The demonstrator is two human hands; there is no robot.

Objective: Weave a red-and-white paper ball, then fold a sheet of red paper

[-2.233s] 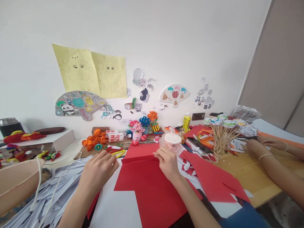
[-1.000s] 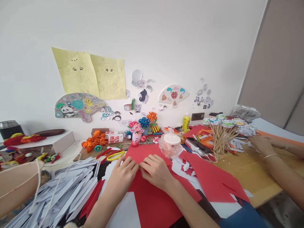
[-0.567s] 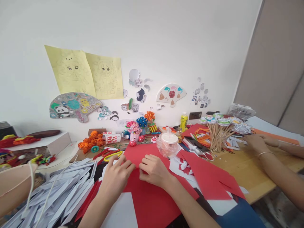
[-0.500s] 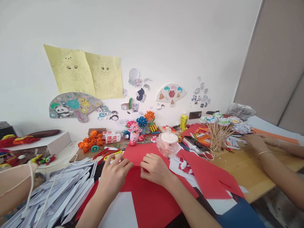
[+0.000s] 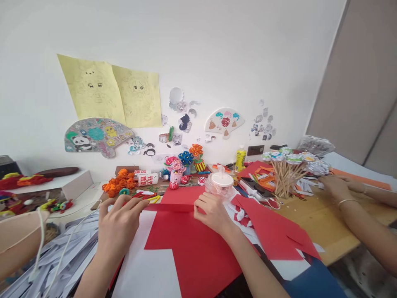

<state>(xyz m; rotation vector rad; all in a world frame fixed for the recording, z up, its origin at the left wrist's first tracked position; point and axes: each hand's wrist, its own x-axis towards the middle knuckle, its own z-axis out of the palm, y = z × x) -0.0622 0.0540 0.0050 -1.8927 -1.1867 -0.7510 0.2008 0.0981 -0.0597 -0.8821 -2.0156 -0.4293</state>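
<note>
A narrow folded strip of red paper stretches level between my two hands. My left hand is closed, its thumb and fingertips pinching the strip's left end. At the right end, my right hand has its fingers curled and closed on the strip. Beneath them lie red paper sheets, partly over a white sheet. Just beyond my right hand stands a lidded cup in a clear plastic bag.
Folded white paper strips pile up at left. More red paper and blue paper lie to the right. Paper flowers on sticks stand near another person's hands. Another person's arm shows at far left.
My left hand has moved left and slightly toward me, away from my right hand, exposing the red strip between them. My right hand has shifted slightly right and up.
</note>
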